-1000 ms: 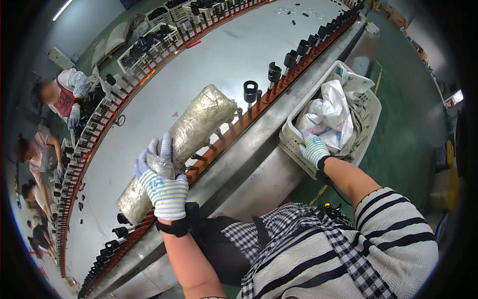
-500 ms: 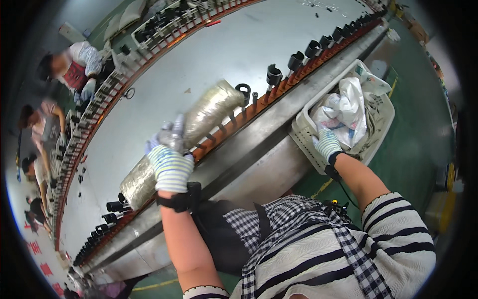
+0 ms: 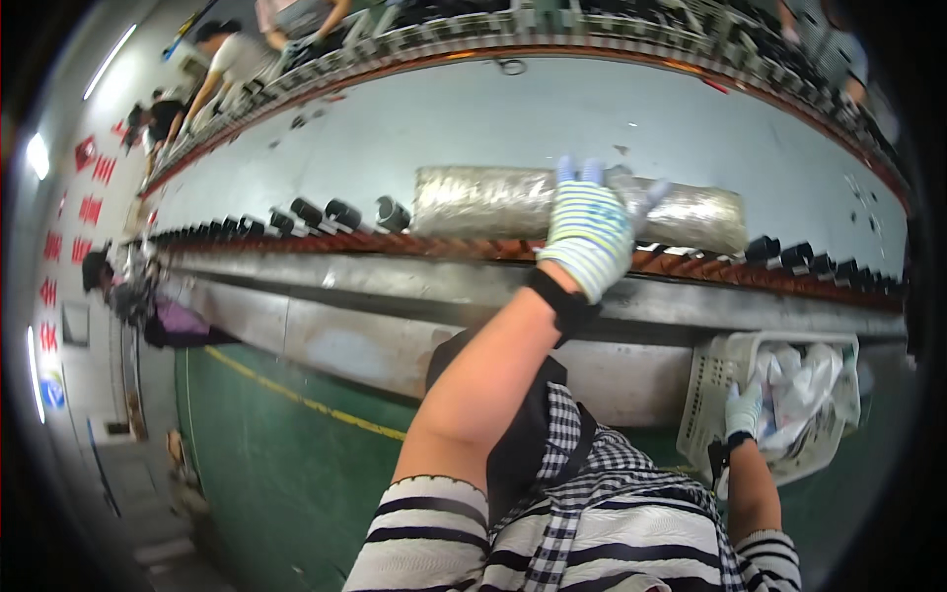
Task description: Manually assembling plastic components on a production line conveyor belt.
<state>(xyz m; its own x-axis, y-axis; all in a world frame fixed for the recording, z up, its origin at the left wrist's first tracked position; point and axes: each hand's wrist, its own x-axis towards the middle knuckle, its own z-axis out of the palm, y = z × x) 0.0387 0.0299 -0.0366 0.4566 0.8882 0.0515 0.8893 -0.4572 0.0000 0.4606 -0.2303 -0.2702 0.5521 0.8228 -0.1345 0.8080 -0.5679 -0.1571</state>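
From afar I log: left hand (image 3: 592, 232), spread open on one wrapped roll (image 3: 483, 199); right hand (image 3: 745, 409), gripping one basket (image 3: 702, 390); pale table (image 3: 444, 123) beyond left hand; green floor (image 3: 256, 424) below.

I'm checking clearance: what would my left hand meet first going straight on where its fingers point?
Beyond the plastic-wrapped roll it partly covers, your left hand would probably pass over the grey tabletop and first meet the far reddish-brown rail, though the hand's height is unclear.
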